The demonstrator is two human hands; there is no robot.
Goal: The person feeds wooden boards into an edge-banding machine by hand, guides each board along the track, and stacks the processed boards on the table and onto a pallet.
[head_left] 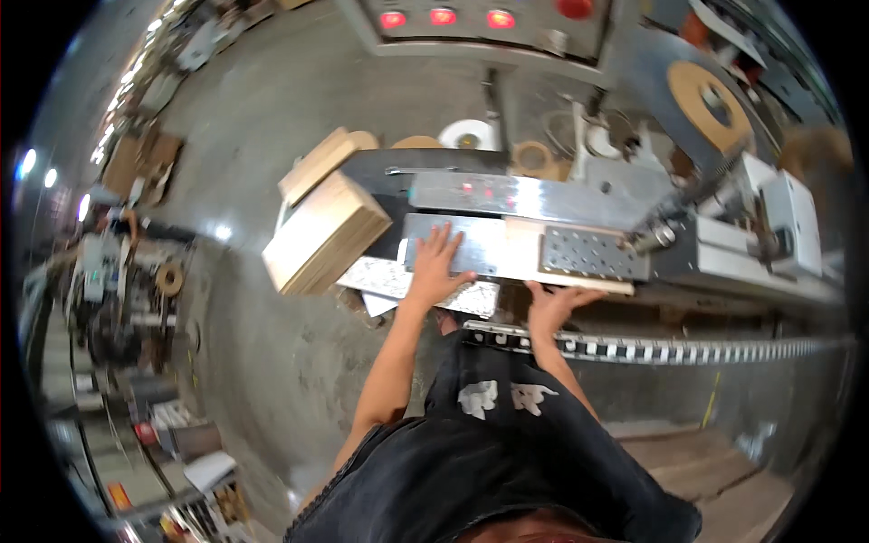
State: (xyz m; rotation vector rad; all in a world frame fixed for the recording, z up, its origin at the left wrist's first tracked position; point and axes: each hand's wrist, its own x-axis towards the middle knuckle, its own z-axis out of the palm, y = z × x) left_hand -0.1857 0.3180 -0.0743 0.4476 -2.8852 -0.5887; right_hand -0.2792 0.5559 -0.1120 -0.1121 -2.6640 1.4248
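Observation:
My left hand (436, 270) lies with fingers spread on a flat metal plate (480, 242) at the left end of a machine bed. My right hand (554, 309) has its fingers stretched out against the front edge of a pale wooden board (522, 249). That board runs rightward beneath a perforated metal plate (588, 252), which hides part of it. Behind both hands a shiny metal guide rail (543, 195) extends along the bed.
Stacked pale wood panels (330, 231) stand left of the bed. A roller track (634, 348) passes close to my body. A control panel (471, 41) with lit red buttons hangs ahead. At right are the machine head (787, 222) and a tan tape roll (711, 104).

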